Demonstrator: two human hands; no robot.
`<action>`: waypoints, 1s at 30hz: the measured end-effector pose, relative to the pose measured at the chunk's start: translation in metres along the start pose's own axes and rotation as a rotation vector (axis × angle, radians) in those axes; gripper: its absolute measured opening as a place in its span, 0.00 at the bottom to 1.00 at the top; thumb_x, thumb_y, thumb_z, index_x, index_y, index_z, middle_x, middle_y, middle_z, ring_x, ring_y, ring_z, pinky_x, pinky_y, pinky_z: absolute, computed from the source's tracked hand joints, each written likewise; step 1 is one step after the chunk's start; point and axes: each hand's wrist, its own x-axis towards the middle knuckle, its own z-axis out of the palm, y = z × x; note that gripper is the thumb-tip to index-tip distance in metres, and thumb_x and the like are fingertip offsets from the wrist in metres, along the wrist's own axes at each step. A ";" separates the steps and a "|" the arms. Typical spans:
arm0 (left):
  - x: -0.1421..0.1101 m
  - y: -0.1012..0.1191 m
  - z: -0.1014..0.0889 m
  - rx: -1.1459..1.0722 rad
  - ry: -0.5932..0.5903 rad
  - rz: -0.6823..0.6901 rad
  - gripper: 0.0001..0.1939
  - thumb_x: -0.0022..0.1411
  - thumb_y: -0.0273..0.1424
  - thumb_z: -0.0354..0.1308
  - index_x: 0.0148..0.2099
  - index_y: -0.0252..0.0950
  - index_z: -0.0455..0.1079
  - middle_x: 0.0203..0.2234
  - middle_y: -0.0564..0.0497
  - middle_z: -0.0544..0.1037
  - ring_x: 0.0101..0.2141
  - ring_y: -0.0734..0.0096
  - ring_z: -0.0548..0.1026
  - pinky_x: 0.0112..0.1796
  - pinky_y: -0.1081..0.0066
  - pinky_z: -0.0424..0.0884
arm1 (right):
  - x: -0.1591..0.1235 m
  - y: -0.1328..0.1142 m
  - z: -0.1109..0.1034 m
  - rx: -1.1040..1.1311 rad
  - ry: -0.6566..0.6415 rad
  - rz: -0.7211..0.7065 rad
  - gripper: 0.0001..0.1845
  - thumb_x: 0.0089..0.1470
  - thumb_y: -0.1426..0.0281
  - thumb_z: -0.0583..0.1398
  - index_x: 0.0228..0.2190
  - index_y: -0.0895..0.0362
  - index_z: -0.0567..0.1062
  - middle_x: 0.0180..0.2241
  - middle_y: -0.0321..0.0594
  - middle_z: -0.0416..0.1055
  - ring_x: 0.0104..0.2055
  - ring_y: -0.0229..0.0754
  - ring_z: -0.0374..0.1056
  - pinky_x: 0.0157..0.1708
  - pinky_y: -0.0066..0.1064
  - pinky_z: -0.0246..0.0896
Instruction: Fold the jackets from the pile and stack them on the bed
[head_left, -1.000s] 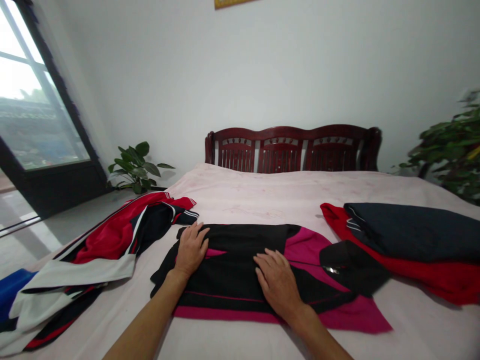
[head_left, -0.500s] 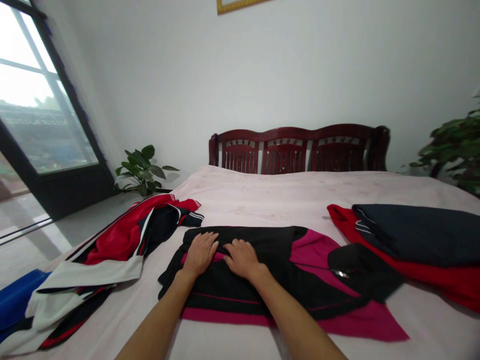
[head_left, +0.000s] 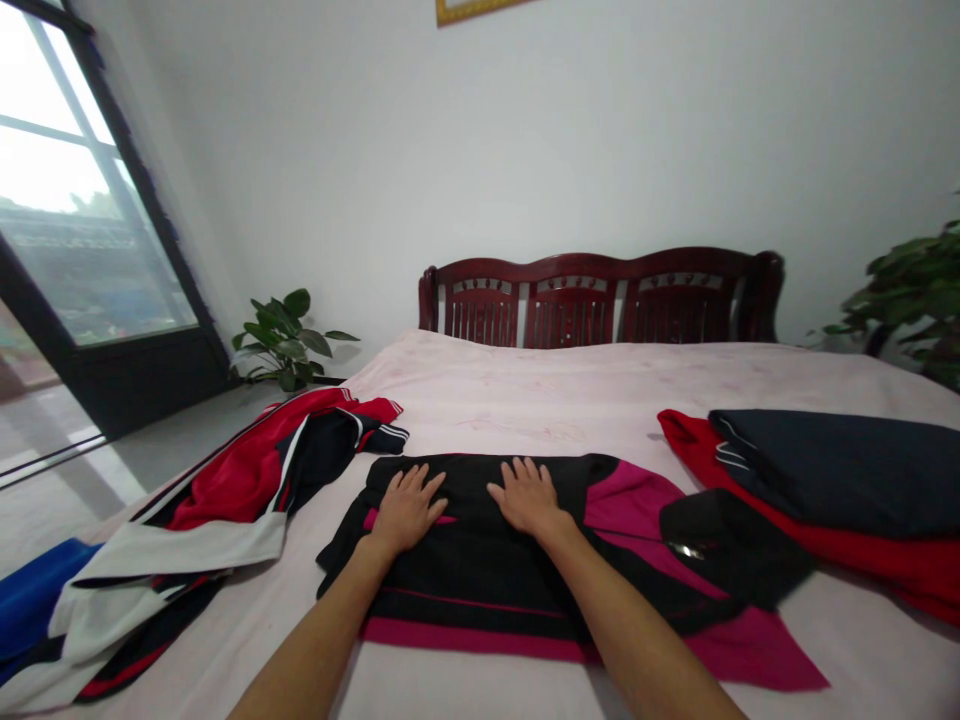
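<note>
A black and magenta jacket (head_left: 480,580) lies folded lengthwise in front of me, its dark collar and a shiny zipper pull toward the right. My left hand (head_left: 407,508) rests flat on the jacket's left part, fingers spread, beside a small patch of magenta. Flat on the middle of the black cloth lies my right hand (head_left: 527,494), its fingers apart too. Neither hand grips the fabric. Part of the jacket is hidden beneath my hands and forearms.
Red, navy and white clothes (head_left: 240,480) lie loosely on the left, near a blue item (head_left: 37,590). Folded navy (head_left: 847,470) and red (head_left: 885,570) garments are stacked on the right. Pink bedding (head_left: 570,390) spreads beneath everything, with a wooden headboard (head_left: 570,300) behind.
My right hand has slid to the right across the jacket, away from my left hand. The left hand stays nearly in place, its fingers spread a little wider.
</note>
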 end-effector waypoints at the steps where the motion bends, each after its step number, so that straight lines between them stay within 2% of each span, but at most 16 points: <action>1: 0.000 0.000 0.001 -0.006 -0.001 -0.003 0.26 0.68 0.43 0.49 0.65 0.45 0.63 0.63 0.42 0.66 0.63 0.51 0.62 0.60 0.50 0.55 | 0.001 0.016 0.002 -0.006 -0.031 0.063 0.37 0.62 0.50 0.46 0.63 0.60 0.61 0.66 0.55 0.53 0.69 0.55 0.45 0.64 0.53 0.35; 4: 0.000 0.000 0.003 -0.065 0.000 -0.016 0.25 0.67 0.42 0.50 0.64 0.43 0.64 0.63 0.42 0.65 0.63 0.50 0.61 0.61 0.49 0.54 | -0.001 0.064 0.001 -0.017 -0.079 0.228 0.39 0.63 0.51 0.44 0.64 0.64 0.58 0.68 0.57 0.48 0.70 0.55 0.42 0.65 0.55 0.34; 7: 0.003 -0.001 0.000 -0.260 0.002 -0.054 0.24 0.65 0.40 0.54 0.61 0.40 0.68 0.62 0.41 0.66 0.64 0.49 0.60 0.62 0.47 0.51 | -0.009 0.098 -0.011 -0.015 -0.074 0.314 0.36 0.63 0.54 0.45 0.64 0.64 0.60 0.68 0.56 0.48 0.70 0.56 0.42 0.64 0.57 0.35; 9: 0.004 -0.005 -0.006 -0.391 0.003 -0.075 0.22 0.64 0.38 0.54 0.58 0.40 0.71 0.60 0.43 0.70 0.62 0.52 0.64 0.62 0.50 0.54 | -0.014 0.106 -0.023 -0.007 -0.048 0.315 0.31 0.64 0.57 0.46 0.61 0.60 0.65 0.66 0.54 0.54 0.68 0.56 0.47 0.63 0.57 0.40; 11: 0.002 -0.015 -0.017 -0.461 0.012 -0.081 0.21 0.65 0.37 0.50 0.57 0.40 0.71 0.56 0.47 0.74 0.58 0.60 0.69 0.60 0.57 0.60 | -0.017 0.101 -0.033 0.006 0.000 0.282 0.28 0.64 0.58 0.45 0.57 0.56 0.70 0.62 0.53 0.61 0.66 0.55 0.53 0.61 0.56 0.44; 13: -0.005 -0.031 -0.029 -0.503 0.063 -0.148 0.22 0.66 0.37 0.47 0.58 0.40 0.70 0.55 0.48 0.75 0.56 0.64 0.71 0.58 0.61 0.64 | -0.020 0.084 -0.038 0.020 0.067 0.233 0.28 0.65 0.60 0.42 0.56 0.58 0.71 0.59 0.55 0.65 0.65 0.54 0.54 0.61 0.54 0.46; 16: -0.022 -0.058 -0.043 -0.587 0.111 -0.452 0.24 0.62 0.38 0.50 0.58 0.35 0.69 0.56 0.45 0.74 0.57 0.59 0.70 0.59 0.59 0.62 | -0.024 0.038 -0.035 0.049 0.143 0.129 0.30 0.66 0.61 0.41 0.59 0.63 0.66 0.62 0.56 0.61 0.66 0.52 0.52 0.63 0.48 0.44; 18: -0.035 -0.073 -0.049 -0.627 0.059 -0.638 0.28 0.59 0.40 0.53 0.57 0.28 0.68 0.55 0.36 0.74 0.56 0.51 0.71 0.57 0.55 0.64 | -0.028 -0.002 -0.026 0.077 0.145 0.033 0.31 0.66 0.60 0.43 0.63 0.62 0.61 0.65 0.51 0.57 0.68 0.50 0.50 0.64 0.44 0.43; 20: -0.047 -0.083 -0.052 -0.644 -0.014 -0.722 0.32 0.57 0.42 0.56 0.56 0.22 0.68 0.52 0.29 0.75 0.53 0.45 0.73 0.54 0.52 0.67 | -0.032 -0.042 -0.015 0.144 0.122 -0.072 0.32 0.65 0.58 0.44 0.64 0.60 0.58 0.66 0.48 0.54 0.69 0.49 0.48 0.65 0.42 0.42; 22: -0.055 -0.085 -0.056 -0.682 -0.070 -0.762 0.32 0.56 0.46 0.58 0.53 0.25 0.70 0.50 0.31 0.77 0.51 0.46 0.76 0.50 0.56 0.71 | -0.035 -0.077 -0.004 0.271 0.077 -0.169 0.33 0.65 0.58 0.45 0.65 0.62 0.56 0.67 0.49 0.51 0.70 0.50 0.45 0.66 0.43 0.41; 24: -0.061 -0.083 -0.061 -0.857 -0.175 -0.769 0.30 0.55 0.49 0.59 0.50 0.30 0.72 0.46 0.37 0.80 0.48 0.52 0.78 0.46 0.62 0.75 | -0.036 -0.103 0.007 0.399 0.021 -0.232 0.34 0.65 0.58 0.46 0.66 0.64 0.54 0.68 0.52 0.49 0.70 0.51 0.43 0.66 0.44 0.39; 27: -0.065 -0.078 -0.069 -1.330 -0.367 -0.795 0.25 0.52 0.47 0.65 0.44 0.34 0.74 0.40 0.41 0.83 0.42 0.56 0.81 0.44 0.64 0.76 | -0.036 -0.125 0.023 0.509 -0.041 -0.264 0.36 0.64 0.57 0.45 0.67 0.64 0.51 0.68 0.52 0.49 0.70 0.51 0.43 0.67 0.45 0.38; 28: -0.065 -0.076 -0.072 -1.472 -0.393 -0.835 0.22 0.51 0.44 0.67 0.43 0.33 0.75 0.38 0.42 0.83 0.41 0.56 0.81 0.44 0.64 0.76 | -0.036 -0.127 0.029 0.529 -0.048 -0.263 0.36 0.64 0.57 0.45 0.67 0.65 0.50 0.68 0.53 0.50 0.70 0.51 0.44 0.67 0.45 0.37; 30: -0.064 -0.072 -0.078 -1.666 -0.353 -0.934 0.15 0.53 0.36 0.67 0.40 0.32 0.75 0.34 0.42 0.83 0.39 0.57 0.82 0.45 0.64 0.77 | -0.034 -0.129 0.038 0.579 -0.036 -0.239 0.37 0.64 0.57 0.46 0.67 0.65 0.50 0.67 0.54 0.53 0.69 0.50 0.46 0.67 0.45 0.35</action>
